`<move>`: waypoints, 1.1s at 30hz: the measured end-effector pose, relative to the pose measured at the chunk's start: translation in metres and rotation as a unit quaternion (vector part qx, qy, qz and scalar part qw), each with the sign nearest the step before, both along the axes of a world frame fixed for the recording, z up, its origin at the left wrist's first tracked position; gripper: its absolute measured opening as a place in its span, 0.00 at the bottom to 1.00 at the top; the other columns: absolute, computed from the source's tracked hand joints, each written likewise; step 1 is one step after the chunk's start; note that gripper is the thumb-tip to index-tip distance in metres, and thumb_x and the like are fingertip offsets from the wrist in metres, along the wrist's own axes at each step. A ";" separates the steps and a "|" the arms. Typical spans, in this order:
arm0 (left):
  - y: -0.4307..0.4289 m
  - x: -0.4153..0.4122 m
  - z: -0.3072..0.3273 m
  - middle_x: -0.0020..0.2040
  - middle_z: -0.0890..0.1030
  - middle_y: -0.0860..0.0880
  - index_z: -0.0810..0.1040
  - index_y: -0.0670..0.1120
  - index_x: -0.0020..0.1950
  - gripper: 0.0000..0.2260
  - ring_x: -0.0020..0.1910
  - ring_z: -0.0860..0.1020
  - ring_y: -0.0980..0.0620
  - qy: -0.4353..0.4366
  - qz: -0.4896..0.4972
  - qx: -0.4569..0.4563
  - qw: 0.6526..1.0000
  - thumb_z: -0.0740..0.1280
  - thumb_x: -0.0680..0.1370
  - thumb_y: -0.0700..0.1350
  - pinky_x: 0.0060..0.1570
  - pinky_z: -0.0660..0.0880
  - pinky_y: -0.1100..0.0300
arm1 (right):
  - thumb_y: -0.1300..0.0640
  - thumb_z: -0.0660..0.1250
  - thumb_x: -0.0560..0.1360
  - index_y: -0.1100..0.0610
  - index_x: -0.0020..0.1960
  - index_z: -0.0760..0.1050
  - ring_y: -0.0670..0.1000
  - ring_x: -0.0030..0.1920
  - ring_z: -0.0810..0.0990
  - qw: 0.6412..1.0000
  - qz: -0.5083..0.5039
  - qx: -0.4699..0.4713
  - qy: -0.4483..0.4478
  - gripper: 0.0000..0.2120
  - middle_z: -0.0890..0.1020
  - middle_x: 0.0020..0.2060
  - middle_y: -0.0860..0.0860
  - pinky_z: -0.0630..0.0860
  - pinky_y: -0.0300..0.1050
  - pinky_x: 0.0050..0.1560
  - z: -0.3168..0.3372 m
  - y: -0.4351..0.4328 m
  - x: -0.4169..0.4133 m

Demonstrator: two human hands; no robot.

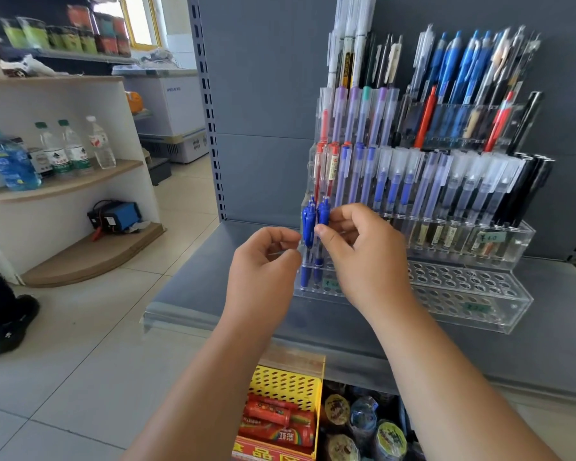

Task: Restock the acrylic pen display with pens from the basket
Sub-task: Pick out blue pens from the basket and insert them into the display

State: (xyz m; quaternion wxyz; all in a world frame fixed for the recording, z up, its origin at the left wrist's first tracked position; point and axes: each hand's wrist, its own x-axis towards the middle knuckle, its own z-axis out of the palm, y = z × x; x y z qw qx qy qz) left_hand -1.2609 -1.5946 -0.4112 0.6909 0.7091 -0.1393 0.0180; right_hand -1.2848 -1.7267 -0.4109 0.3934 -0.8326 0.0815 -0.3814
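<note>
A: Which step is in hand?
B: A pen is being seated at the front left of the acrylic display (463, 284), which is set on the shelf (213, 261).
A: How are the hands posed?
B: The right hand (363, 261) is raised, its grip pinched on an upright blue pen (324, 214). The left hand (263, 261) is curled beside a second blue pen (308, 227); whether anything is clamped cannot be told. A straight downward push is probably called for next.

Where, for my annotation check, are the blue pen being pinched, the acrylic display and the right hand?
blue pen (323, 212), head view, upper barrel above the thumb.
acrylic display (463, 285), head view, bare front row of holes.
right hand (363, 257), head view, back of the hand.
</note>
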 end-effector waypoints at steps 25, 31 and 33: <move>0.006 0.000 0.004 0.40 0.81 0.55 0.80 0.52 0.46 0.12 0.38 0.78 0.58 -0.046 0.016 0.036 0.998 0.65 0.76 0.34 0.36 0.74 0.67 | 0.53 0.70 0.75 0.50 0.55 0.78 0.46 0.42 0.79 0.995 -0.054 -0.055 0.064 0.09 0.81 0.46 0.42 0.78 0.45 0.43 0.007 0.008 -0.015; 0.019 -0.024 0.003 0.39 0.80 0.59 0.79 0.54 0.46 0.11 0.39 0.77 0.61 -0.149 -0.019 0.169 0.974 0.66 0.76 0.37 0.36 0.71 0.72 | 0.54 0.68 0.77 0.51 0.55 0.78 0.50 0.46 0.80 0.981 -0.040 -0.160 0.099 0.07 0.81 0.49 0.46 0.80 0.52 0.44 0.012 0.020 -0.059; 0.029 -0.038 -0.002 0.42 0.79 0.59 0.78 0.52 0.47 0.10 0.45 0.76 0.63 -0.192 -0.023 0.223 0.955 0.67 0.76 0.37 0.40 0.69 0.76 | 0.53 0.66 0.78 0.51 0.55 0.77 0.51 0.48 0.79 0.971 -0.046 -0.192 0.136 0.07 0.79 0.50 0.47 0.79 0.52 0.45 0.008 0.025 -0.078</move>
